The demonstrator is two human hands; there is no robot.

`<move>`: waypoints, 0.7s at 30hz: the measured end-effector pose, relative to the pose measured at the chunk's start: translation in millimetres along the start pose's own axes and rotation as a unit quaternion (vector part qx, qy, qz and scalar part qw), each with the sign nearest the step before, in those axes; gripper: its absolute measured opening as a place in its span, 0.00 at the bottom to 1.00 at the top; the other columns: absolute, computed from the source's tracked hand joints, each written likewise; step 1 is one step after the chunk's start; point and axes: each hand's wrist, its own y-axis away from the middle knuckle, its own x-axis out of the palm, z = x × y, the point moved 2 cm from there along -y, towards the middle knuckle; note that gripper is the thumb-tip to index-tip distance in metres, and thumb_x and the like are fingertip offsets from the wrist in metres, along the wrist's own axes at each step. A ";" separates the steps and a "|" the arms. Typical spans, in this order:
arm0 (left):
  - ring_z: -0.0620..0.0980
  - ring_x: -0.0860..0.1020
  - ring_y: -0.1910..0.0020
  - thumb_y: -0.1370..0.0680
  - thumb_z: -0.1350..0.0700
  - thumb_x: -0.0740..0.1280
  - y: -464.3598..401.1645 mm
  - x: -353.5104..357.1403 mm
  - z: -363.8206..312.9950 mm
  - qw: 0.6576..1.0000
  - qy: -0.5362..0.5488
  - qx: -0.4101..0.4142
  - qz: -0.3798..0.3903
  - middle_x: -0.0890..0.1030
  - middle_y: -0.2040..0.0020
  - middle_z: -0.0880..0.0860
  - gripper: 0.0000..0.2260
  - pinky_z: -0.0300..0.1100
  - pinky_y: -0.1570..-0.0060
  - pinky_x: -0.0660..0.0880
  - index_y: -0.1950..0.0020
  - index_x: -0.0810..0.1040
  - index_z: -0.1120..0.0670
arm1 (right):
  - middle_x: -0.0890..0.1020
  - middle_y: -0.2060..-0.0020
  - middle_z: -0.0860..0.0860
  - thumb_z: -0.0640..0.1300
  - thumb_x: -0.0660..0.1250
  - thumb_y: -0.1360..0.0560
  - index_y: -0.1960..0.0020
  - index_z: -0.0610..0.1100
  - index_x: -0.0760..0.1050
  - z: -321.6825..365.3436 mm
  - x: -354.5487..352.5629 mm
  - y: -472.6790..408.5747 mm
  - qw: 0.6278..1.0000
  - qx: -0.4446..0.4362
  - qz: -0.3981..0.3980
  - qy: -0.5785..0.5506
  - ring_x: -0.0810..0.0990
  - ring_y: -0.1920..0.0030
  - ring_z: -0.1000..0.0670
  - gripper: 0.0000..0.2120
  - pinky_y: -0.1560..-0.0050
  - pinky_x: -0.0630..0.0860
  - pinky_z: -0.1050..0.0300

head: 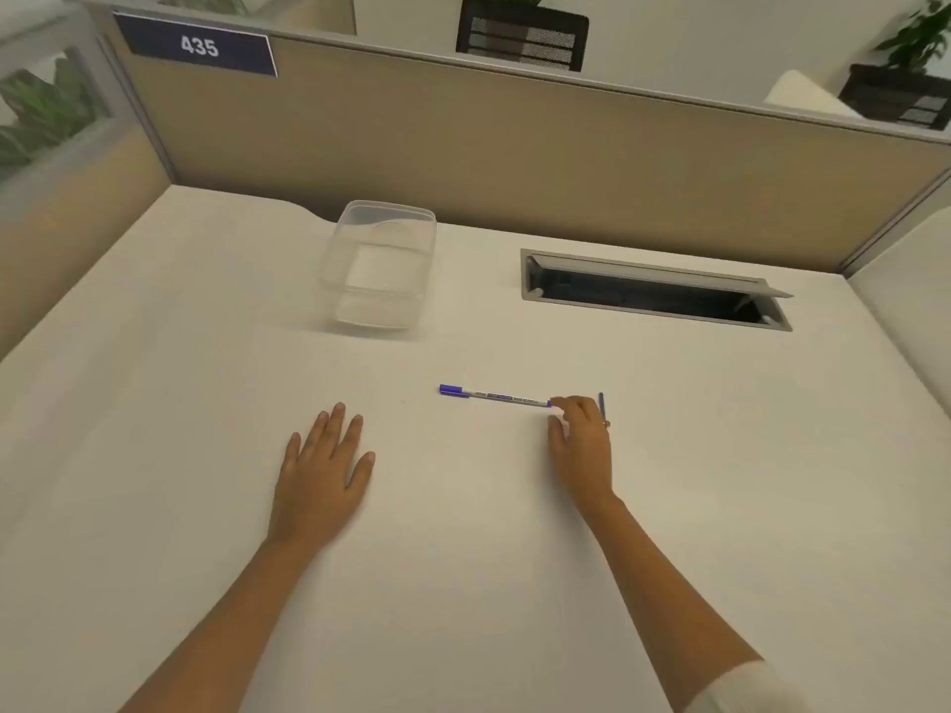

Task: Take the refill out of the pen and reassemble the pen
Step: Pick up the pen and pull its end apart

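Observation:
A pen with a white barrel and a blue cap at its left end lies flat on the white desk, roughly left to right. My right hand rests on the desk with its fingertips touching the pen's right end; the thumb is spread apart below the pen and does not pinch it. A thin blue refill lies just right of that hand, pointing away from me, its near end partly hidden behind the fingers. My left hand lies flat on the desk, palm down and fingers apart, well left of the pen.
A clear plastic container stands behind the pen towards the back of the desk. An open cable slot with a raised grey flap sits at the back right. A beige partition wall closes the far edge.

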 end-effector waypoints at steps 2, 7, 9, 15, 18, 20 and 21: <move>0.50 0.55 0.24 0.23 0.41 0.45 -0.5 -2.3 0.7 1.000 -0.004 -0.004 -0.010 0.57 0.23 0.51 0.28 0.52 0.28 0.50 0.25 0.60 0.50 | 0.75 0.43 0.42 0.35 0.64 0.26 0.40 0.40 0.75 5.8 9.4 -7.6 0.998 0.032 0.043 0.009 0.73 0.45 0.39 0.14 0.49 0.67 0.56; 0.51 0.56 0.25 0.22 0.42 0.47 -0.6 0.4 2.3 1.000 -0.012 0.009 -0.028 0.59 0.23 0.52 0.27 0.54 0.28 0.53 0.26 0.61 0.51 | 0.75 0.47 0.40 0.38 0.65 0.24 0.45 0.39 0.79 7.9 19.0 -12.8 0.996 0.073 0.043 0.034 0.72 0.48 0.37 0.09 0.54 0.59 0.59; 0.51 0.57 0.25 0.22 0.42 0.47 -1.1 -0.1 2.8 0.999 -0.010 0.009 -0.029 0.59 0.24 0.52 0.27 0.54 0.28 0.53 0.26 0.62 0.52 | 0.76 0.49 0.40 0.38 0.66 0.25 0.48 0.39 0.80 8.0 18.7 -12.6 0.995 0.082 0.038 0.028 0.72 0.50 0.38 0.07 0.58 0.55 0.63; 0.52 0.58 0.25 0.23 0.42 0.47 -1.1 -0.6 3.8 0.999 -0.004 0.012 -0.030 0.61 0.24 0.53 0.27 0.55 0.29 0.54 0.27 0.64 0.52 | 0.80 0.56 0.46 0.36 0.66 0.26 0.52 0.41 0.79 22.8 6.1 -1.2 0.990 0.108 0.049 -0.080 0.77 0.57 0.48 0.05 0.59 0.67 0.63; 0.52 0.61 0.26 0.23 0.43 0.48 -1.4 -1.9 5.2 0.999 0.020 0.014 -0.025 0.63 0.25 0.53 0.27 0.55 0.30 0.55 0.28 0.67 0.53 | 0.82 0.58 0.48 0.37 0.69 0.27 0.54 0.43 0.80 41.9 -3.6 10.8 0.978 0.129 0.028 -0.158 0.79 0.57 0.51 0.04 0.57 0.71 0.64; 0.52 0.61 0.26 0.23 0.45 0.51 -3.3 -3.1 6.2 0.998 0.060 0.007 -0.036 0.63 0.25 0.53 0.25 0.53 0.29 0.54 0.30 0.69 0.53 | 0.83 0.58 0.51 0.38 0.70 0.28 0.54 0.44 0.80 56.0 -9.0 18.2 0.968 0.146 0.012 -0.203 0.81 0.57 0.53 0.04 0.57 0.73 0.69; 0.51 0.61 0.26 0.23 0.47 0.54 -4.6 -4.6 5.9 0.995 0.092 -0.003 -0.039 0.64 0.25 0.52 0.23 0.53 0.29 0.52 0.31 0.70 0.53 | 0.84 0.58 0.52 0.39 0.70 0.28 0.54 0.45 0.81 63.2 -11.6 21.3 0.962 0.154 0.008 -0.223 0.81 0.57 0.55 0.04 0.58 0.73 0.71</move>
